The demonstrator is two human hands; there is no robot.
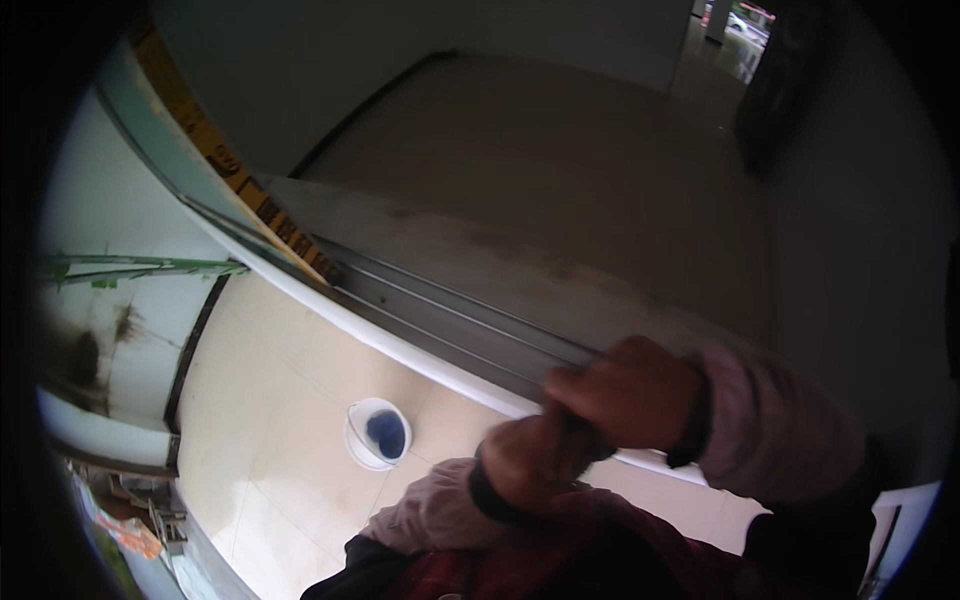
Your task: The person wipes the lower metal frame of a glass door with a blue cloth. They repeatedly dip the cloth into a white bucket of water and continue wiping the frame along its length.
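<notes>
My left hand (529,459) and my right hand (634,391) come together over the sill, the right one slightly higher and farther forward. Both look curled and blurred. Something dark shows between them, but whether it is a held thing or only shadow I cannot tell. Just beyond my hands runs a grey metal sliding track (450,311) with several raised rails. Its white outer edge (360,337) lies on the near side.
A white bucket (356,442) with something blue inside stands on the tiled floor (277,450). A glass panel (161,142) edged with a yellow printed strip (225,161) rises at the left. Green stems (150,265) lean there. Beyond the track is a dim room floor (540,165).
</notes>
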